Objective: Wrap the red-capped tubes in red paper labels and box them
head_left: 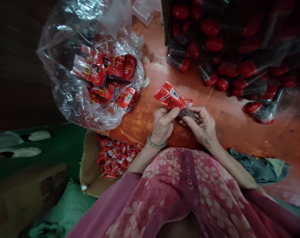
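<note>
Above the table's near edge, my left hand (163, 124) is closed on a red printed packet (168, 94) with a barcode, its thumb pressed on the lower part. My right hand (202, 125) pinches the dark, see-through end (186, 113) at the packet's right side. Whether that end is part of the packet or a separate piece pushed into it, I cannot tell. The fingertips of both hands are partly hidden behind it. To the left, a large clear plastic bag (63, 99) lies open with stacks of flat red printed packets (97, 71) inside, some banded.
Many clear-wrapped pieces with red rounded ends (247, 67) are heaped at the right, one (262, 110) lying apart. A cardboard box (89, 165) of small red packets (116, 157) stands below the table edge. Folded cloth (257, 168) lies right. Another person's feet (28, 143) show at left.
</note>
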`<state>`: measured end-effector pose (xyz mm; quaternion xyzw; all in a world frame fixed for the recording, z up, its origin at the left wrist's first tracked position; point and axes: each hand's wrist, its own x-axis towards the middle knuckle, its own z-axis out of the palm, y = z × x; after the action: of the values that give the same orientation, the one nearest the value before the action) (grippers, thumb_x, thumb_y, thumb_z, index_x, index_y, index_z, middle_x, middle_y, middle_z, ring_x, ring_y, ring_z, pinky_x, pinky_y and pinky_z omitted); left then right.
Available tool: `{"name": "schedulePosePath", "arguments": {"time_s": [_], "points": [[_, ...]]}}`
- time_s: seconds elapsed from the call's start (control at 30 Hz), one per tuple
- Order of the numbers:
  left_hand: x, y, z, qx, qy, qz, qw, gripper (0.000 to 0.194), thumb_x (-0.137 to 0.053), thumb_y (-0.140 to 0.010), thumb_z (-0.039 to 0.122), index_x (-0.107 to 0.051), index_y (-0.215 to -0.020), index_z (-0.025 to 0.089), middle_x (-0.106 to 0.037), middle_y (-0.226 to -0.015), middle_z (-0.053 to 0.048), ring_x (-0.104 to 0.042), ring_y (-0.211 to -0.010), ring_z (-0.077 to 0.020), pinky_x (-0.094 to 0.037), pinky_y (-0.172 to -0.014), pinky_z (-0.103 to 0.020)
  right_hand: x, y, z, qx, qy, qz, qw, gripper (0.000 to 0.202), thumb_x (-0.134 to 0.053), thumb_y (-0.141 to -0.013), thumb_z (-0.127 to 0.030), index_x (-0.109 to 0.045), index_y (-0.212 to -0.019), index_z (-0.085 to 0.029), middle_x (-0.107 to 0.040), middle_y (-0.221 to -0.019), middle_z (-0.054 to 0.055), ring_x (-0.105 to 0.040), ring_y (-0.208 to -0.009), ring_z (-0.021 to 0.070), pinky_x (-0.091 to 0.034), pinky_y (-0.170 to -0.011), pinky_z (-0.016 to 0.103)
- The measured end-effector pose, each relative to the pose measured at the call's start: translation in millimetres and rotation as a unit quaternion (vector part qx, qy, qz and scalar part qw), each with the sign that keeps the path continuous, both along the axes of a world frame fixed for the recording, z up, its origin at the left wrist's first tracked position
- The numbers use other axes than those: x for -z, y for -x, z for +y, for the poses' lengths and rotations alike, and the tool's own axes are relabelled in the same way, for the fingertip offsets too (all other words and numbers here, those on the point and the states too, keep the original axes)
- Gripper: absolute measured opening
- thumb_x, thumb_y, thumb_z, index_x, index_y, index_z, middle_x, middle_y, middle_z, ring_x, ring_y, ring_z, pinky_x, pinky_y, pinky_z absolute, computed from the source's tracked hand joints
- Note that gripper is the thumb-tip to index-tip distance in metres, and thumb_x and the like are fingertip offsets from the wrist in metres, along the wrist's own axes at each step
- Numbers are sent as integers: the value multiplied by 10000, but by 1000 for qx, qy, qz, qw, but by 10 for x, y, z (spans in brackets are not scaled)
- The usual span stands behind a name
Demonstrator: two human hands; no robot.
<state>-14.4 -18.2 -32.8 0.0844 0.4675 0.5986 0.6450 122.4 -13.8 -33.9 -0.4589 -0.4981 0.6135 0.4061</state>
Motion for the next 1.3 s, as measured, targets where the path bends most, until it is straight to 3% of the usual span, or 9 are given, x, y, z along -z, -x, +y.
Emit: {"name": "schedulePosePath", "arguments": {"time_s": [0.17,0.4,0.57,0.73,0.87,0.97,1.1,1.2,1.3], "points": [[15,13,20,-4,2,0,1000,427,-990,-525,462,-779,-762,175,-778,-755,-6,-722,-715,-150,-574,-817,-300,47,-24,-23,6,-39,-39,998,248,-739,-913,-401,-634,-1093,-267,-747,-846,-33,-740,-687,125,-626,-688,267],[-52,56,25,8,-11,-27,1000,430,-971,-567,477,-754,-799,187,-805,-908,-59,-738,-1134,-300,-591,-986,-414,13,-21,35,-17,-35,-44,998,269,-739,-914,-422,-653,-1112,-262,-746,-926,-13,-736,-736,131,-629,-696,272],[-82,61,20,44,-20,-25,998,408,-923,-640,530,-747,-781,190,-817,-1004,-92,-729,-1170,-320,-626,-928,-423,-79,-25,77,-50,27,28,998,258,-698,-938,-458,-623,-1056,-241,-720,-764,-41,-706,-604,113,-595,-570,227],[-80,48,21,38,-19,-15,999,391,-947,-624,486,-756,-770,178,-822,-917,-81,-752,-1121,-300,-619,-937,-388,-82,-6,85,-1,-110,-137,984,203,-691,-946,-352,-645,-1118,-254,-749,-904,-12,-718,-684,124,-616,-669,277],[-77,65,31,33,-19,-6,999,437,-954,-578,542,-755,-749,192,-822,-935,-73,-745,-1138,-300,-621,-920,-362,-100,58,117,-33,-108,-116,987,205,-637,-977,-380,-624,-1126,-239,-747,-911,-13,-714,-651,115,-616,-630,259],[-69,96,43,0,-8,12,1000,467,-909,-614,617,-732,-728,201,-815,-996,-65,-717,-1203,-284,-605,-968,-354,-102,87,134,-40,-195,-164,966,186,-659,-966,-313,-642,-1132,-231,-767,-987,15,-745,-778,145,-629,-715,279],[-44,130,71,-55,-10,8,998,428,-928,-628,557,-738,-751,194,-799,-891,-29,-725,-1187,-265,-581,-1040,-367,-69,88,117,-26,-277,-222,935,172,-645,-973,-345,-669,-1109,-242,-781,-977,53,-761,-852,197,-635,-764,315],[-16,121,84,-53,-12,-2,999,453,-950,-584,555,-754,-791,203,-794,-831,-21,-746,-1135,-269,-597,-1013,-382,-77,92,93,-28,-209,-208,955,215,-644,-969,-430,-668,-1089,-253,-769,-932,52,-750,-798,200,-628,-726,329],[-10,90,76,-48,2,12,999,446,-916,-651,554,-768,-898,215,-806,-879,-38,-755,-1107,-260,-616,-953,-376,-108,108,105,-49,-63,-123,989,286,-652,-957,-506,-639,-1077,-247,-713,-772,-16,-681,-618,138,-595,-619,285]]}}
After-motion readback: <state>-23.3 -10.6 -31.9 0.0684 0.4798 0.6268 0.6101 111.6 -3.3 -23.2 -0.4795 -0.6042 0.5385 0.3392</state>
